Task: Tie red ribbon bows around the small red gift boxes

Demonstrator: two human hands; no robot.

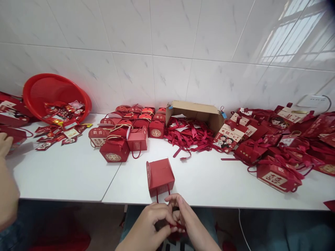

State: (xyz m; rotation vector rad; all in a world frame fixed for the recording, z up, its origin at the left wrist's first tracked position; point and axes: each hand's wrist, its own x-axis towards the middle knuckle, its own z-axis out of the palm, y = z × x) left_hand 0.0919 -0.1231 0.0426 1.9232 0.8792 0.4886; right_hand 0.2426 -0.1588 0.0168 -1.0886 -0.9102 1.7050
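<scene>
Just in front of the table edge, my left hand is closed, its thumb and fingers pinching a thin red cord. My right hand meets it from the right, fingers bent around the same cord; part of the cord is hidden by the fingers. Right beyond my hands a small red gift box lies near the edge, its flat side up. Two strands of its dark red cord handle hang toward my hands. Whether the pinched cord joins that handle, I cannot tell.
Finished-looking red gift boxes stand in a cluster left of centre. A cardboard box spills red ribbons. Red bags and boxes pile up at right. A tipped red basket holds wrapped sweets. Another person's hand is at far left.
</scene>
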